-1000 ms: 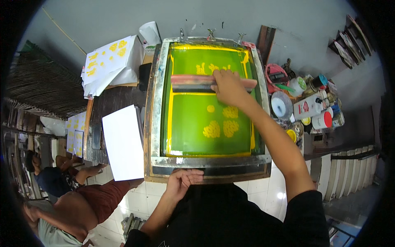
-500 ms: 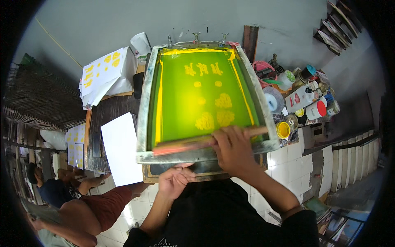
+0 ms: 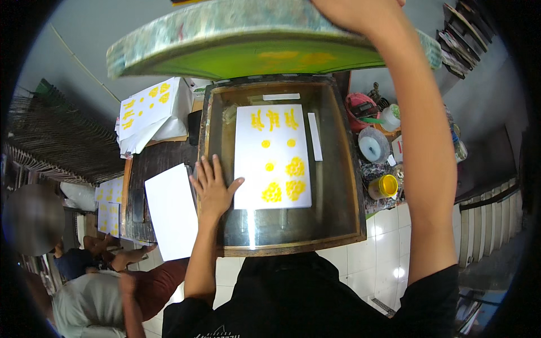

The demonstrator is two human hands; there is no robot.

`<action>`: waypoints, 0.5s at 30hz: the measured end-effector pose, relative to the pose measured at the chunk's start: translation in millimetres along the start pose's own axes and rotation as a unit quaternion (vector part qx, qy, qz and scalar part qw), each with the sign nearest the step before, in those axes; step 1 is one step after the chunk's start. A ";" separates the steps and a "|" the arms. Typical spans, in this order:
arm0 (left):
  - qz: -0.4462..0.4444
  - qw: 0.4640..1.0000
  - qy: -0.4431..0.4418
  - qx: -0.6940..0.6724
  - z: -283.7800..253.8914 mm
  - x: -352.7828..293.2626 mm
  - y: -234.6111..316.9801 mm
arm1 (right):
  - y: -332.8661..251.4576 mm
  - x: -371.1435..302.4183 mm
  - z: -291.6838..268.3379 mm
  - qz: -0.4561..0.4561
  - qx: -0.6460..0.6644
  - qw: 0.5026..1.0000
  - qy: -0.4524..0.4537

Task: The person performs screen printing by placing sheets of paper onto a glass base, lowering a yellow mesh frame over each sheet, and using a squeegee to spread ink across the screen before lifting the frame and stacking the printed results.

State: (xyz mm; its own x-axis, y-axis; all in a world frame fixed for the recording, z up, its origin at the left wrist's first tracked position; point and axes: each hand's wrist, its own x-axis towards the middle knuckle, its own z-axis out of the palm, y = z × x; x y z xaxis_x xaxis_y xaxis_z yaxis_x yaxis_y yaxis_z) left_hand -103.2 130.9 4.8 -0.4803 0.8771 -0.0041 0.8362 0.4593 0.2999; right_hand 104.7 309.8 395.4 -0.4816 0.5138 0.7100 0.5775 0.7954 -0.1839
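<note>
My right hand (image 3: 360,16) holds up the near edge of a screen printing frame (image 3: 236,23), its fingers partly cut off at the top of the picture. On the frame's underside the green mesh (image 3: 225,61) shows. Below it lies a glass-topped printing table (image 3: 338,197) with a wooden rim. A white sheet (image 3: 253,169) lies on the glass, bearing yellow characters, dots and round clusters. My left hand (image 3: 213,186) rests on the glass with fingers spread, its thumb at the sheet's left edge; whether the thumb touches the paper I cannot tell. White strips (image 3: 314,137) border the sheet.
Blank white paper (image 3: 172,211) lies to the left, with a stack of printed sheets (image 3: 147,112) behind. At right stand an open yellow ink jar (image 3: 383,187), a clear tub (image 3: 373,145) and a pink basket (image 3: 360,107). Another person (image 3: 93,304) is at lower left.
The screen frame has swung up from the table, uncovering the printed sheet. My right hand went from the squeegee to the frame's edge; my left hand moved forward onto the glass and opened.
</note>
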 end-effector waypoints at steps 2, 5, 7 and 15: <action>-0.039 0.999 -0.016 -0.021 -9.6 -13.6 -34.6 | 9.7 22.9 3.9 -0.024 -0.024 0.999 0.006; -0.165 0.876 -0.174 -0.419 -29.6 -28.1 -96.5 | 27.0 46.7 10.6 -0.030 -0.022 0.999 0.000; -0.164 0.884 -0.116 -0.421 -37.7 -46.4 -134.1 | 33.7 59.1 14.4 -0.035 0.001 0.999 -0.007; -0.260 0.958 0.063 -0.106 -111.2 -123.6 -261.7 | 37.6 80.7 20.0 -0.011 -0.024 1.000 0.005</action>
State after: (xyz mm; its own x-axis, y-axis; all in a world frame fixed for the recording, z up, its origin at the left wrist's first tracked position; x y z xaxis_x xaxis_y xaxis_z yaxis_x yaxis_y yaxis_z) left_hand -292.1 -113.3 33.0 -0.8568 0.5071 -0.0940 0.4089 0.7791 0.4751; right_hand 74.4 387.6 432.2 -0.4876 0.4928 0.7207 0.5974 0.7903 -0.1362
